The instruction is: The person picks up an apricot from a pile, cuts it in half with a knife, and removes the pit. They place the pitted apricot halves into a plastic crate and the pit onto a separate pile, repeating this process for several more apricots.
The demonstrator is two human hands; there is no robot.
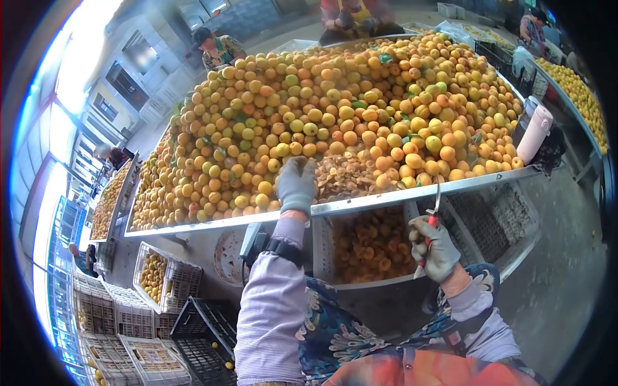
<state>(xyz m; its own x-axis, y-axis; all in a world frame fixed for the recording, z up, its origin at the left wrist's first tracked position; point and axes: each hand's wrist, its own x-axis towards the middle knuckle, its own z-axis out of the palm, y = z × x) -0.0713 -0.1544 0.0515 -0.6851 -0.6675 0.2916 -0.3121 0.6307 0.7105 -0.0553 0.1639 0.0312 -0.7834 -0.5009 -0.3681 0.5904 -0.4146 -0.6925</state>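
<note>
My left hand, in a grey glove, reaches over the table's metal rim into a large heap of apricots. Its fingers are curled at the fruit, and what they hold is hidden behind the glove. Beside it on the table lies a small pile of brown apricot pits. My right hand, also gloved, is closed around a red-handled tool with a thin metal tip pointing up. Below the rim, between my hands, stands a crate holding split apricot halves.
A pink bottle stands at the table's right corner. A pale crate is under the right side. Stacked crates and a black crate sit at lower left. Other people are around neighbouring tables.
</note>
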